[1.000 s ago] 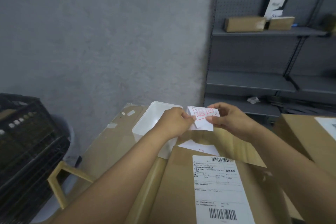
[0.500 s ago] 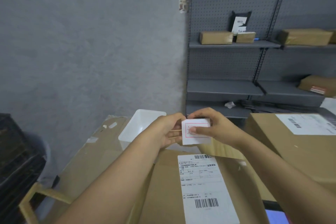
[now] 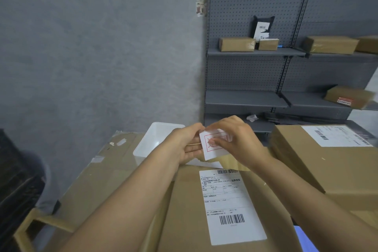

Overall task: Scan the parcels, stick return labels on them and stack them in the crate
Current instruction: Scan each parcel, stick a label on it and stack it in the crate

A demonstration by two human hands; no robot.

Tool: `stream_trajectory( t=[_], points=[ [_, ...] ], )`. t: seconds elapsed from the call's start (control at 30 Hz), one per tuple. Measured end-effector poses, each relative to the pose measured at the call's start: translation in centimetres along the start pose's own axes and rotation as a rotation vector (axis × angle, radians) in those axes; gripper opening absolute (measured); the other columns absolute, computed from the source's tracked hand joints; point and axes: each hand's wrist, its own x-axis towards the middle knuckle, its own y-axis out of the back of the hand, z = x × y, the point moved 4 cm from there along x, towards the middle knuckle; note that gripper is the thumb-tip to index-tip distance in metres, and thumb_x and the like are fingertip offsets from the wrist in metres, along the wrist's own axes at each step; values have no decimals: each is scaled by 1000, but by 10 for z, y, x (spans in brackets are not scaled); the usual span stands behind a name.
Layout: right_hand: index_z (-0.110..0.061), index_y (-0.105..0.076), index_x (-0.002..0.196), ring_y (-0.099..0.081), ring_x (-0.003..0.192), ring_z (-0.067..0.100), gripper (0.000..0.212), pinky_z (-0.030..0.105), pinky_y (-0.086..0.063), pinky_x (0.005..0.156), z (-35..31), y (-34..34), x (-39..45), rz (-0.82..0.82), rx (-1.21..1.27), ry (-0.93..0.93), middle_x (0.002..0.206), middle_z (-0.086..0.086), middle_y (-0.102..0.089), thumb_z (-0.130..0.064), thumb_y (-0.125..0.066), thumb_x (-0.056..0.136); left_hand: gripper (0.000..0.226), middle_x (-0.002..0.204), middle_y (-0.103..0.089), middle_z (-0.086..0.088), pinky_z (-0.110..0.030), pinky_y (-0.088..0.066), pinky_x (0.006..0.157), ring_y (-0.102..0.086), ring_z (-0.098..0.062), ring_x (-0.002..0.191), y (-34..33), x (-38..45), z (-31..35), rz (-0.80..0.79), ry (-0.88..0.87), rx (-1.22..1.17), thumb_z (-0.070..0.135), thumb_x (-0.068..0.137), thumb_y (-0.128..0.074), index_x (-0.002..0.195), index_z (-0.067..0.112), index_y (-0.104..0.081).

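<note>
You hold a small white return label, printed with a red frame, above the far edge of the parcel in front of you, at 12 o'clock from its white shipping label. Your left hand pinches the label's left edge between thumb and fingers, while your right hand is closed on its right side, fingertips pressed on the printed face, apparently working it off its backing. The step in hand looks like labelling; the sticker is not yet on the cardboard. Next, you would need to free the adhesive side and press it flat on bare cardboard, clear of the barcodes. A white plastic tray sits at 10 o'clock from your hands, a second parcel at 3 o'clock, and a dark crate at 9 o'clock.
</note>
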Motion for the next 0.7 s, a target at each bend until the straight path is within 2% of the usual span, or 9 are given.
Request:
stream_trajectory(
  t=[0.1,0.27,0.4,0.5,0.57,0.63,0.7],
  points=[
    [-27,-70,106,-48,95,8,30,3,-31,78,-4,2,-2,3,-5,17,96,-17,-65,-31,-75,77,7,60,-70,3,-20,-53,50,-68,-11,57,0,-2,1,16,-53,11,21,85,-61,81,16,-65],
    [-22,-72,106,-48,100,10,31,9,-32,84,-10,6,-5,30,-28,38,103,-12,-65,-31,-76,77,9,48,-65,5,-17,-52,47,-62,-7,41,0,-3,6,85,-176,52,16,88,-58,81,13,-63],
    [-21,-72,101,-47,100,11,27,19,-35,85,-10,10,-6,35,-18,24,100,-11,-64,-28,-78,75,12,61,-67,-2,-19,-51,45,-64,-12,46,-4,-2,7,121,-222,77,15,90,-56,91,8,-66],
    [-21,-70,89,-47,98,10,15,23,-36,85,-10,13,-7,44,6,-2,95,-10,-64,-24,-77,76,13,70,-67,-7,-19,-49,39,-62,-13,46,-7,4,9,167,-256,89,14,92,-54,92,7,-65],
    [-22,-67,82,-48,96,8,9,20,-36,84,-5,16,-9,62,39,-20,89,-11,-64,-21,-76,78,12,78,-67,-9,-22,-53,48,-64,-18,53,-4,12,10,232,-289,121,14,93,-53,89,9,-63],
    [-26,-66,80,-48,94,2,9,12,-33,80,2,23,-14,84,90,-55,86,-15,-63,-20,-73,81,12,82,-68,-7,-34,-59,70,-69,-25,65,3,22,11,306,-335,221,15,93,-52,83,12,-58],
    [-32,-61,79,-50,93,0,15,6,-32,75,12,34,-19,130,126,-114,86,-19,-63,-21,-69,84,16,78,-70,-7,-41,-59,77,-71,-26,69,6,32,10,334,-378,308,15,95,-53,79,14,-53]
  ],
)
